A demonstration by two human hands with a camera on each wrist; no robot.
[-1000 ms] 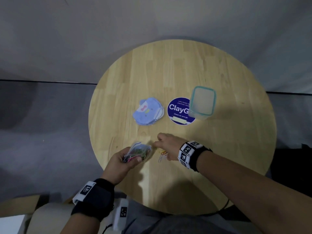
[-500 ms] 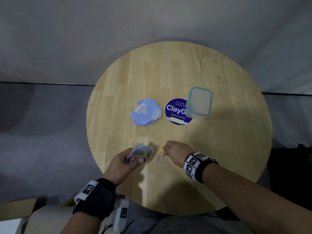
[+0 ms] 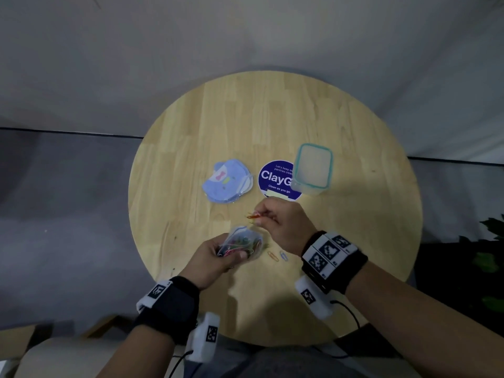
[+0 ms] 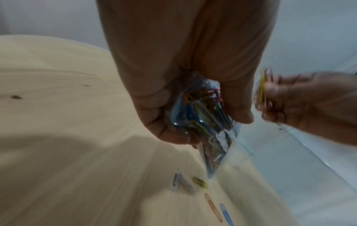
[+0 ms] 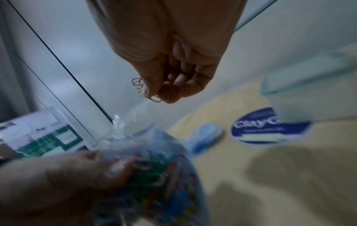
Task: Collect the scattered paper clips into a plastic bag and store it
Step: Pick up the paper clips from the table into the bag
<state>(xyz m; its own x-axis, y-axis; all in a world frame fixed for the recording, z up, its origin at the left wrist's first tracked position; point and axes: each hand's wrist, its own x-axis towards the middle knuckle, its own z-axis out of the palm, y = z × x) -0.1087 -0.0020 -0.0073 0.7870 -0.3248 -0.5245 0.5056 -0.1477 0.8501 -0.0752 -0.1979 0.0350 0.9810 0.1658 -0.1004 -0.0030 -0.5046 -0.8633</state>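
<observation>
My left hand (image 3: pixel 215 257) grips a small clear plastic bag (image 3: pixel 241 242) stuffed with coloured paper clips, held just above the table's near part. The bag (image 4: pixel 204 122) hangs between thumb and fingers in the left wrist view. My right hand (image 3: pixel 275 222) is raised just above and to the right of the bag's mouth and pinches a few clips (image 3: pixel 253 215), which also show in the right wrist view as picked clips (image 5: pixel 152 93). Loose clips lie on the wood near the bag: an orange one (image 3: pixel 272 255), a blue one (image 3: pixel 283 255), and silver and gold ones (image 4: pixel 185 181).
The round wooden table (image 3: pixel 191 132) carries a blue animal-shaped pouch (image 3: pixel 225 181), a round blue "ClayGo" sticker (image 3: pixel 275 181) and a clear lidded box with a teal rim (image 3: pixel 313 167) beyond my hands. Grey floor surrounds the table; a dark plant (image 3: pixel 491 241) stands at the right.
My right hand has lifted off the table with clips pinched in it and come up over the bag's mouth. The left hand keeps hold of the bag.
</observation>
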